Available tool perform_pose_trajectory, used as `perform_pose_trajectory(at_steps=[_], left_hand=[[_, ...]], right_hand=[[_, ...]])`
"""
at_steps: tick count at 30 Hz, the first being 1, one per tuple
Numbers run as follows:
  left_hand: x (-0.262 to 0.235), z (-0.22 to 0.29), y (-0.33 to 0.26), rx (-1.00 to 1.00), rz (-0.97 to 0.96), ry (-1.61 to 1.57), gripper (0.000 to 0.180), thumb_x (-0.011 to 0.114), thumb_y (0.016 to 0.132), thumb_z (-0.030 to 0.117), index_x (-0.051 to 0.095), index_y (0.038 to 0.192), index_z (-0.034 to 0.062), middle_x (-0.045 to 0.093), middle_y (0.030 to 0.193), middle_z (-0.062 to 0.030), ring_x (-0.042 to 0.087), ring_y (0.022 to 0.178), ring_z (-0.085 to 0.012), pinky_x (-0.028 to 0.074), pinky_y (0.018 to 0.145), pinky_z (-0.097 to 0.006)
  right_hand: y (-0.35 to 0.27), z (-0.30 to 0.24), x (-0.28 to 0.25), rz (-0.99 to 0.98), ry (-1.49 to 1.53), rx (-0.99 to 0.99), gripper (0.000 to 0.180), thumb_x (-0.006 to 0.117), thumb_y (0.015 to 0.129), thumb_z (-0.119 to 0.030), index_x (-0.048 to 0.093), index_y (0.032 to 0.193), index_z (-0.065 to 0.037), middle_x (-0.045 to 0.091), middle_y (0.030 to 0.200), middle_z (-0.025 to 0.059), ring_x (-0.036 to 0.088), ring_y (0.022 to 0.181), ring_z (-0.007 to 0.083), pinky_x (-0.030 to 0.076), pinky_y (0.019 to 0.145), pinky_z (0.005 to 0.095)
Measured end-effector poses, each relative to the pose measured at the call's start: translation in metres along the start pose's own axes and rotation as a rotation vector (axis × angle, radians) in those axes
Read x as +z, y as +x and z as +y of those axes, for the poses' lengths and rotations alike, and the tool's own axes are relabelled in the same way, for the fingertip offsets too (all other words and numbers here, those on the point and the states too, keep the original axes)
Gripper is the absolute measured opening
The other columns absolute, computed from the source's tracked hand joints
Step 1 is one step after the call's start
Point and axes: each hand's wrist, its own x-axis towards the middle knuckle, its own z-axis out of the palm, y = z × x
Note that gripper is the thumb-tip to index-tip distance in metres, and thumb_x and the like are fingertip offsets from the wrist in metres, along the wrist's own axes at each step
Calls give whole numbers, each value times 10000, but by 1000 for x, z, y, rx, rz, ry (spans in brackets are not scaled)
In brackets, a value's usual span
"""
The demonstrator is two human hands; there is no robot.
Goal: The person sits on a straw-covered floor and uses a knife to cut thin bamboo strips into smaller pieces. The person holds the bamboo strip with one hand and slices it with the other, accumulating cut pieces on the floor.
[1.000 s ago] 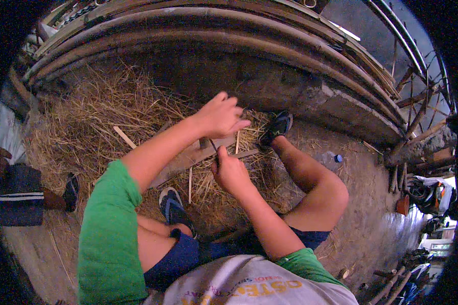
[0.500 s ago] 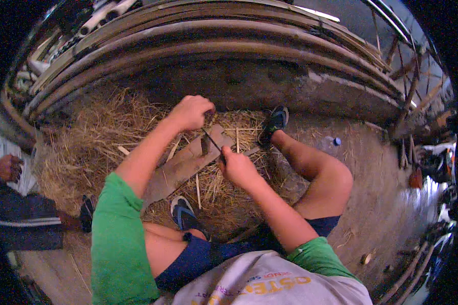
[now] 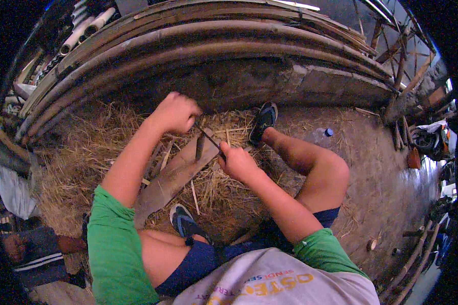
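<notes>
Right hand (image 3: 237, 161) here, fingers wrapped round near end of thin dark blade (image 3: 211, 140). Blade slants away, up and left, above board (image 3: 170, 179), far tip close to left hand (image 3: 175, 113). Left hand, fingers curled, blurred: cannot tell whether it pinches anything. Board lies aslant on loose straw (image 3: 221, 183). Off to right, blue-capped bottle (image 3: 319, 135) on floor (image 3: 374, 185). Beyond, low wall (image 3: 229, 84), long poles (image 3: 229, 50) running along it.
</notes>
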Motion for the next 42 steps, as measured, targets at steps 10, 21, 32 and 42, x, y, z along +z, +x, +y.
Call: perform_pose_trajectory(at_steps=[10,21,32,42], left_hand=[[27,73,42,-6,82,-284,284,487,937,288,714,1004,130,687,964,-137,581,1014,-292,419,893,-475],[74,-4,-16,108,261,-161,193,625,779,80,684,962,93,705,949,-79,665,964,-292,513,906,-411],[-18,20,20,-17,-140,-91,144,629,818,201,693,886,91,705,942,-103,672,958,-294,502,858,-453],[21,90,30,-48,-106,-375,546,344,1031,395,731,836,62,668,834,-176,594,941,-323,382,914,-490]], right_hand=[[-7,-12,9,-141,72,-44,383,618,897,-192,519,1250,-83,685,876,270,664,820,492,536,737,590],[-3,19,4,28,-26,-46,375,628,886,-250,520,1220,-120,682,874,258,658,799,491,541,716,566],[-2,15,3,6,140,-99,363,651,863,-227,520,1163,-69,678,863,267,651,807,489,532,742,570],[-14,-13,10,-71,101,-66,330,641,890,-263,510,1131,-79,681,863,266,666,816,471,540,729,581]])
